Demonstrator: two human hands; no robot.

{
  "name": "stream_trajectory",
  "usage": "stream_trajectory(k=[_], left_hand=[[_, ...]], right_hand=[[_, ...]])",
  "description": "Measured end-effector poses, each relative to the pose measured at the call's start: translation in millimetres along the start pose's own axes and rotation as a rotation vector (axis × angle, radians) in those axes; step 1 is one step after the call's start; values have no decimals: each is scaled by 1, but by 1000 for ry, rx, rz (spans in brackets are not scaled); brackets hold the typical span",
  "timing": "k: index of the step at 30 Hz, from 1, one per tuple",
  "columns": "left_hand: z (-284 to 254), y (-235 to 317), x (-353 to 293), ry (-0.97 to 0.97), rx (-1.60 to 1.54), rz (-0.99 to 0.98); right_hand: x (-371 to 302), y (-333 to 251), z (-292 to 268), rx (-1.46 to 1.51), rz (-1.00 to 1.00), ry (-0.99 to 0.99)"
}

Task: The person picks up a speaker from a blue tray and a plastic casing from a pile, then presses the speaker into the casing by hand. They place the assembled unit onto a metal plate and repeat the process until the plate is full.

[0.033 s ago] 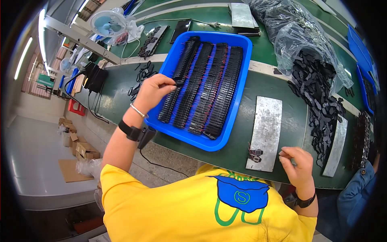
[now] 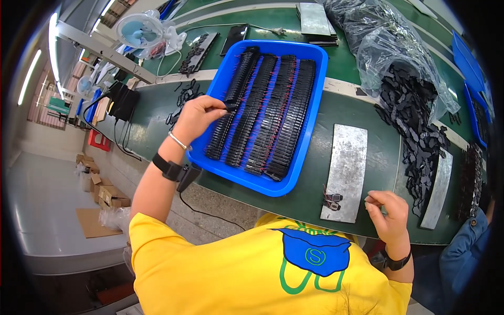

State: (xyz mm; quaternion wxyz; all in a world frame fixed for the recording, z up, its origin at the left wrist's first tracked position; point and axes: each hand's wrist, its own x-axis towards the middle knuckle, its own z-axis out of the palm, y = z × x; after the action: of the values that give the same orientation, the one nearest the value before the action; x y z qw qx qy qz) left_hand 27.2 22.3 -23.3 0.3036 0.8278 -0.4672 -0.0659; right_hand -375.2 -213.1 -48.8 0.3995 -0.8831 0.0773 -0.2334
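Barely anything has shifted, work unchanged: left hand [image 2: 198, 118] pinches a black component [image 2: 231, 106] over the blue tray [image 2: 236, 176]; right hand [image 2: 391, 214] loosely open

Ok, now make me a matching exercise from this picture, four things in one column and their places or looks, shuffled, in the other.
Things
1. Left hand
2. Right hand
3. Clear plastic bag
4. Fan

Places and looks
A. White, with a light-blue middle
B. Just right of the silver plate
C. At the leftmost row of black parts in the blue tray
D. Open, with dark pieces spilling out

Right pairs: 1-C, 2-B, 3-D, 4-A
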Motion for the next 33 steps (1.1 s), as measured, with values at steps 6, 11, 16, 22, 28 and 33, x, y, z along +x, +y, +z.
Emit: stream_trajectory(k=[6,11,16,22,28,33], left_hand=[[-4,-13,25,-115,187,-141],[3,-16,35,-191,390,-21],[-2,-15,37,-221,446,0],[-10,17,14,-227,401,4],[19,124,-43,-358,-27,268],[75,158,-77,-670,-369,405]], right_hand=[[-7,-1,11,-44,48,25],[-7,-1,14,-78,-22,-3],[-3,0,20,-115,-121,-26],[3,-1,30,-136,-143,-81],[-3,0,42,-233,-134,-121],[-5,-2,47,-252,-160,-87]])
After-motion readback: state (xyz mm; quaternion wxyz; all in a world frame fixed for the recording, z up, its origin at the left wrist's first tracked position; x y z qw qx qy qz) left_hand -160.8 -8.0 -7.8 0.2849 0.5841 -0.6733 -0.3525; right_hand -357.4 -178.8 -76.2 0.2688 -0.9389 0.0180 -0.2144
